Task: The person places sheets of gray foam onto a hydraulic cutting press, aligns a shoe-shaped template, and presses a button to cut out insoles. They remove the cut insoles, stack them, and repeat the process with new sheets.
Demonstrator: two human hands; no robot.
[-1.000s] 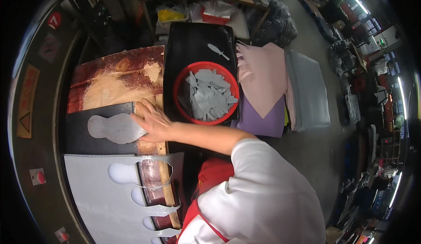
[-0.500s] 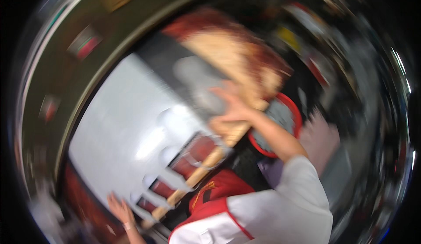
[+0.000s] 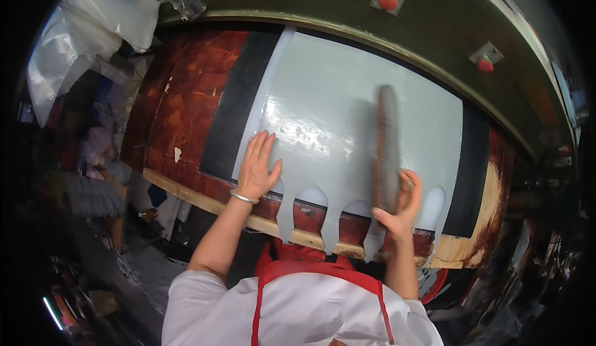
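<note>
Long grey slab with brown rim (image 3: 387,147), blurred and edge-on, is over the smooth grey rectangular sheet (image 3: 332,91); we can't tell if they touch. Our bare right hand (image 3: 403,208) grips its near end only: it could twist or drop and mark the sheet. Our bare left hand (image 3: 256,169) lies near the sheet's left edge, fingers straight, gripping nothing; a shove could snag the thin grey strips (image 3: 331,223) at the front. Around: flat black mat (image 3: 236,94), red-brown wooden table (image 3: 183,100). Dark-green metal beam (image 3: 323,3) with round red buttons (image 3: 387,2) blocks our far side.
</note>
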